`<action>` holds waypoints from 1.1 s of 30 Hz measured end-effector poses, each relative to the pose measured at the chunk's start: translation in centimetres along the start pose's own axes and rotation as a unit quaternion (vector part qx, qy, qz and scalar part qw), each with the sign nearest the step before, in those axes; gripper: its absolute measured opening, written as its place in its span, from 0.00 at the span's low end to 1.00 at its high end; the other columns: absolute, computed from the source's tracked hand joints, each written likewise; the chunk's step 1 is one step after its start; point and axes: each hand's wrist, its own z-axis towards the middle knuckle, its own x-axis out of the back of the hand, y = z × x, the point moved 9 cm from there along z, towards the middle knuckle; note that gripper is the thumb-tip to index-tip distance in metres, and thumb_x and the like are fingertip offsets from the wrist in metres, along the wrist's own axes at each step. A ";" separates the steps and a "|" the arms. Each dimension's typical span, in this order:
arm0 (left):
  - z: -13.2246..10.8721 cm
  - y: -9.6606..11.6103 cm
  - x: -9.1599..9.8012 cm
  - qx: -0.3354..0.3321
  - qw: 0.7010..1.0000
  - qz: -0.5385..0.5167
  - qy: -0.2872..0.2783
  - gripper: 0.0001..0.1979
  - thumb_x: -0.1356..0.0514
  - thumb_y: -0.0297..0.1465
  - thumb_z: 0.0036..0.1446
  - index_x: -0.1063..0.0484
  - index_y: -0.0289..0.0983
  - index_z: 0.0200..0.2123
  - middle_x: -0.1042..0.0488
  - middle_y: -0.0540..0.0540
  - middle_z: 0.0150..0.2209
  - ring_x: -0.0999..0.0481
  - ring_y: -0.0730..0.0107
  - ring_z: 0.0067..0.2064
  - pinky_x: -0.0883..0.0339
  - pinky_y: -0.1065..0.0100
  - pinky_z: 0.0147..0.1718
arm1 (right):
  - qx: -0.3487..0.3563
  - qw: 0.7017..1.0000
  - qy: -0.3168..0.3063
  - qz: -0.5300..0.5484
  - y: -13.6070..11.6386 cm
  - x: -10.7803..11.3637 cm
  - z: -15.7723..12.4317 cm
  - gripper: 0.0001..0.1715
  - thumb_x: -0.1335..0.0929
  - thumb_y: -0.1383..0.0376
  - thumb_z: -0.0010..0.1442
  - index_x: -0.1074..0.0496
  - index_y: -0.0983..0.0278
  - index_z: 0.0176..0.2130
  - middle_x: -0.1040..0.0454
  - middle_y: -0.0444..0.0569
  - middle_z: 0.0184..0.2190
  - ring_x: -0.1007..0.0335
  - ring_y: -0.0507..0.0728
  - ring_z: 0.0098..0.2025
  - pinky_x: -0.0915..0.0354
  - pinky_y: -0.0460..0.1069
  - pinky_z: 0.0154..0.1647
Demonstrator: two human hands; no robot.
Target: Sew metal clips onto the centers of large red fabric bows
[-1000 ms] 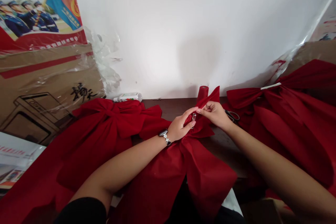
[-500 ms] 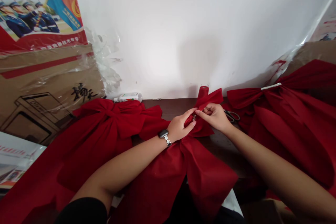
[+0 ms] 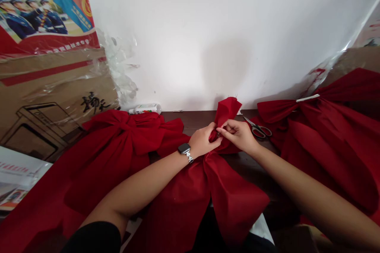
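Note:
A red fabric bow (image 3: 227, 197) lies in front of me, its two long tails spreading down toward my lap. My left hand (image 3: 203, 139), with a watch on its wrist, is closed around the gathered middle of the bow. Close beside it, my right hand (image 3: 239, 134) pinches the red cloth at the knot, thumb against fingers. A raised red flap (image 3: 226, 108) stands up above both hands. What lies between the fingertips is too small to make out. Just right of my right hand rest scissors (image 3: 259, 128) with dark and pale handles.
A finished-looking red bow (image 3: 124, 130) lies at the left, and more red cloth (image 3: 326, 134) with a white strip (image 3: 307, 98) at the right. A white bottle (image 3: 145, 108) lies by the wall (image 3: 178, 47). A cardboard box (image 3: 53, 95) stands at the left on the dark table (image 3: 192, 120).
The red flap above my hands has swung left and upright, covering the red roll behind it. My right hand has shifted slightly left and down. More of the scissors shows.

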 end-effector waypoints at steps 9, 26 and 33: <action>0.6 -1.3 -0.5 0.021 0.951 -0.309 -0.015 0.23 0.39 0.30 0.51 0.35 0.33 0.51 0.30 0.39 0.54 0.31 0.59 0.57 0.42 0.58 0.59 | 0.023 0.989 -0.140 0.039 -0.7 -2.2 -0.1 0.25 0.37 0.63 0.58 0.30 0.63 0.55 0.31 0.44 0.27 0.40 0.49 0.24 0.39 0.45 0.27; 0.4 -3.7 -2.0 0.197 0.737 -0.647 0.005 0.16 0.33 0.30 0.46 0.30 0.33 0.40 0.23 0.45 0.36 0.24 0.69 0.35 0.28 0.64 0.38 | -0.138 0.969 0.014 0.204 4.2 0.3 1.4 0.23 0.28 0.48 0.48 0.35 0.63 0.28 0.43 0.37 0.17 0.48 0.47 0.17 0.49 0.45 0.19; 0.6 -3.5 -1.3 0.176 0.810 -0.559 0.030 0.20 0.35 0.40 0.51 0.26 0.36 0.45 0.22 0.44 0.44 0.24 0.62 0.47 0.36 0.61 0.52 | -0.104 0.975 0.054 0.189 3.2 0.9 1.2 0.24 0.27 0.50 0.47 0.36 0.64 0.23 0.43 0.37 0.16 0.51 0.46 0.19 0.53 0.45 0.20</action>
